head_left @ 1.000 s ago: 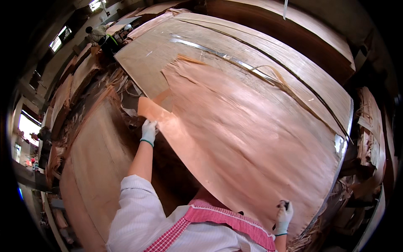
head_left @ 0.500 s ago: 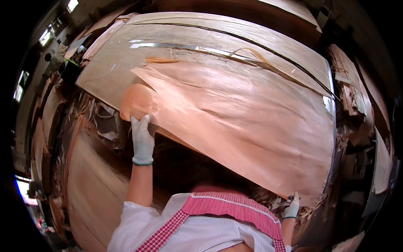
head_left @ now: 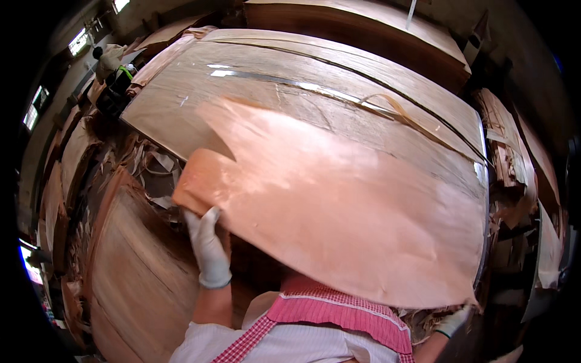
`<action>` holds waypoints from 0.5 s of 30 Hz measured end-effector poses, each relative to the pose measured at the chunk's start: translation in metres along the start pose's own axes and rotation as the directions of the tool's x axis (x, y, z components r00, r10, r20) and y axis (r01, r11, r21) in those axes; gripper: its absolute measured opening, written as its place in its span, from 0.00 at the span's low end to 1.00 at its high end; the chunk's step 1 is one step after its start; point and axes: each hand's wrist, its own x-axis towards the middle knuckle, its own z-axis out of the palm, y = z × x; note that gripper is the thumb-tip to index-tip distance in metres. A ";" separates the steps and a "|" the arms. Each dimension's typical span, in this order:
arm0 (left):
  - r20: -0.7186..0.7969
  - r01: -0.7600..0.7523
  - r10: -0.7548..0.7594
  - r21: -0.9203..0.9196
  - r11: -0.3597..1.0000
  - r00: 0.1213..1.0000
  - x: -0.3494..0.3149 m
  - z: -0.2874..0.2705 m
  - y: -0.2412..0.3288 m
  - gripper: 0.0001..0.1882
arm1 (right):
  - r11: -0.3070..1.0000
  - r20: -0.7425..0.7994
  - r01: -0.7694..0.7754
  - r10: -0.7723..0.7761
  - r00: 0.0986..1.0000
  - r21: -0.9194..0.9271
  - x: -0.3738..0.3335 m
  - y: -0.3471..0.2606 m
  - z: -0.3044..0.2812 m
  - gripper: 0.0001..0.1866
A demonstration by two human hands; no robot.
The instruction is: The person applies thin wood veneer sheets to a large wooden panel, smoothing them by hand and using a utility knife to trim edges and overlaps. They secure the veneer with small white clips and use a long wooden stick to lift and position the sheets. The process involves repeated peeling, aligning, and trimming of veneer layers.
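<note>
A large pinkish-orange wood veneer sheet [head_left: 339,212] stretches across my front, with a ragged, split far-left edge. My left hand [head_left: 209,249], in a white glove, grips its near-left edge, where the sheet curls over; the thumb shows on the near side and some fingers are hidden beneath. At the near-right corner my right hand [head_left: 455,319], also gloved, pinches the sheet, its fingertips partly covered and blurred. Below the sheet lies a wide tabletop-like wooden surface [head_left: 157,106], its far half exposed.
A metal strip [head_left: 266,78], a dark cord [head_left: 363,66] and a loose veneer strip [head_left: 417,121] cross the surface. A veneer stack [head_left: 363,21] stands beyond it. More sheets [head_left: 130,272] lean at near left. Scraps litter both sides. Another person [head_left: 111,60] is at far left.
Both hands have drawn the veneer sheet nearer to me, baring more of the surface behind it. My right hand has moved right and down; the sheet's far edge now looks lifted and blurred.
</note>
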 end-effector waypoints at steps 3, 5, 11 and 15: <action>-0.187 -0.109 0.113 0.034 0.993 0.976 -0.003 -0.002 0.034 0.31 | 0.972 -0.124 0.120 -0.096 0.988 0.202 -0.083 -0.107 0.078 0.25; 0.060 -0.556 0.628 0.537 0.635 0.776 0.007 -0.044 0.038 0.28 | 0.953 -0.080 0.249 -0.238 0.968 0.172 -0.096 -0.149 0.093 0.24; 0.093 -0.615 0.610 0.033 0.788 0.787 0.075 0.033 0.106 0.33 | 0.823 0.090 0.563 -0.568 0.818 0.081 -0.098 -0.218 0.163 0.22; 0.304 -0.493 0.497 -0.095 0.865 0.813 0.180 0.121 0.059 0.36 | 0.753 0.169 0.651 -0.632 0.756 -0.099 -0.045 -0.236 0.222 0.21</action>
